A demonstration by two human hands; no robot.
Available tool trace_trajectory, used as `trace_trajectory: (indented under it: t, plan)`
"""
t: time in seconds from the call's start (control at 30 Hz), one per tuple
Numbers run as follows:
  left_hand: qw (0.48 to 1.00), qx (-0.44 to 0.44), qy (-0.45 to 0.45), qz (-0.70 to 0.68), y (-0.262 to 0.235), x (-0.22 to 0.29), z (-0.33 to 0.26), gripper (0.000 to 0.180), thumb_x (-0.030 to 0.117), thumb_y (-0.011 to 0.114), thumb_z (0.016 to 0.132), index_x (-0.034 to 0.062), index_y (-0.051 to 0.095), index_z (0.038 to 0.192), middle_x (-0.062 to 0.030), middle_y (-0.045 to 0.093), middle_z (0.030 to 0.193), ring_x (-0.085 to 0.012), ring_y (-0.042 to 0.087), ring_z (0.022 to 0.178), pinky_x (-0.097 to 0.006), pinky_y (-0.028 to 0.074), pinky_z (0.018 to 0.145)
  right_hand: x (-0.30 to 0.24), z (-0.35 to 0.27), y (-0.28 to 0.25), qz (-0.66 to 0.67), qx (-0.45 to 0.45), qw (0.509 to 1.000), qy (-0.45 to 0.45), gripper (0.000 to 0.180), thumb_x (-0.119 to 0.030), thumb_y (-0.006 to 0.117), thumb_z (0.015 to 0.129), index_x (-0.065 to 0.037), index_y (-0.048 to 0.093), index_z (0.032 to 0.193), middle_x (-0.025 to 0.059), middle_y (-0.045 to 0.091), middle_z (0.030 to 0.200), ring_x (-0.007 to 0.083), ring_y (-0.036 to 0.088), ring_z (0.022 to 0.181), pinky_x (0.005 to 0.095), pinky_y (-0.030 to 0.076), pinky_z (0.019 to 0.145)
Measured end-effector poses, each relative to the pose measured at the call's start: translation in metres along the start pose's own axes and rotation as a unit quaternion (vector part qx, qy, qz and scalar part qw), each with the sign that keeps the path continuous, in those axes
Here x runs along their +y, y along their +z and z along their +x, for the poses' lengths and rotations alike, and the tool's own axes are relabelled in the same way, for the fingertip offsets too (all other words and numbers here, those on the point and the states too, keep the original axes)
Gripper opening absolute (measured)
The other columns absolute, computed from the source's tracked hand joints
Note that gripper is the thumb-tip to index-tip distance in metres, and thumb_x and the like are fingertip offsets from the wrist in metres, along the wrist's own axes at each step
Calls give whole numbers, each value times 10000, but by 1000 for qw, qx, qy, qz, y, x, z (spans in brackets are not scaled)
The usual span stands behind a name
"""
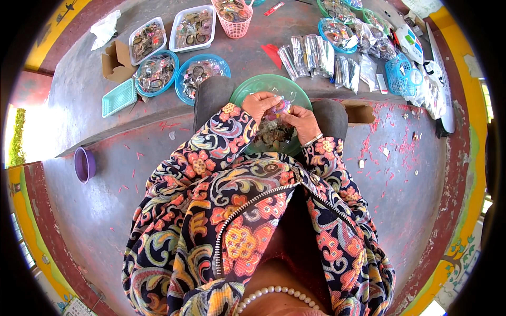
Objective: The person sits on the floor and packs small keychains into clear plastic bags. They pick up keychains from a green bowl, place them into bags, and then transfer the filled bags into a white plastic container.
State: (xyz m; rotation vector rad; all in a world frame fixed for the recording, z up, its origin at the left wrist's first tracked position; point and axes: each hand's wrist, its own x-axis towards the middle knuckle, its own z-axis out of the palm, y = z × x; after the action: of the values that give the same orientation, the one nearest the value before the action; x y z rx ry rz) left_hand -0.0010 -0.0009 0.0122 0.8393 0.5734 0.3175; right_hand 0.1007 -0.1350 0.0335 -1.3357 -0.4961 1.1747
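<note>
A green plastic basin [295, 88] rests on my lap between my knees, with several small clear packets [271, 138] of mixed trinkets inside. Above it, my left hand [257, 105] and my right hand [305, 125] pinch a small clear plastic packet [280, 108] with purple and pink contents. The fingers of both hands meet close together at this packet. What exactly lies in it is too small to make out.
Ahead on the raised grey ledge stand blue basins [182, 90], white trays [175, 32] and a pink basket [236, 29] of packets. Bundles of slim packets [311, 55], a blue basket [396, 73] and a white scale [410, 45] are at right. A purple tub [85, 165] sits left.
</note>
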Motion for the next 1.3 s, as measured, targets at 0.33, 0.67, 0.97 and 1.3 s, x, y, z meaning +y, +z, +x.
trace_trajectory:
  t: [0.33, 0.67, 0.97, 1.3]
  plan:
    - [992, -82, 93, 28, 4, 1, -3, 90, 119, 582, 807, 40, 554, 837, -32, 584, 786, -105, 558, 719, -245, 469, 585, -8, -3, 10, 36, 35, 998, 29, 192, -129, 627, 772, -6, 592, 916, 8, 608, 795, 59, 504, 642, 196, 383, 579]
    - [1000, -5, -5, -17, 1, 3, -1, 176, 198, 615, 790, 32, 592, 842, -46, 605, 728, -128, 570, 598, -260, 469, 532, 0, -2, 4, 20, 18, 1000, 12, 174, -83, 629, 759, 13, 604, 901, 4, 593, 748, 61, 494, 623, 197, 386, 586]
    - [998, 41, 43, 14, 2, 9, -4, 214, 230, 605, 798, 17, 621, 804, -44, 622, 708, -83, 549, 567, -218, 419, 496, -13, -8, 12, -253, 35, 967, 11, 236, -203, 563, 807, 23, 620, 770, 33, 597, 664, 82, 514, 599, 226, 407, 562]
    - [995, 60, 76, 17, 9, 24, -15, 213, 236, 592, 806, 27, 624, 834, -21, 625, 737, -63, 549, 573, -182, 388, 428, 1, -33, 20, -395, -231, 889, -6, 248, -215, 530, 818, 15, 599, 758, 127, 560, 633, 181, 528, 563, 302, 413, 536]
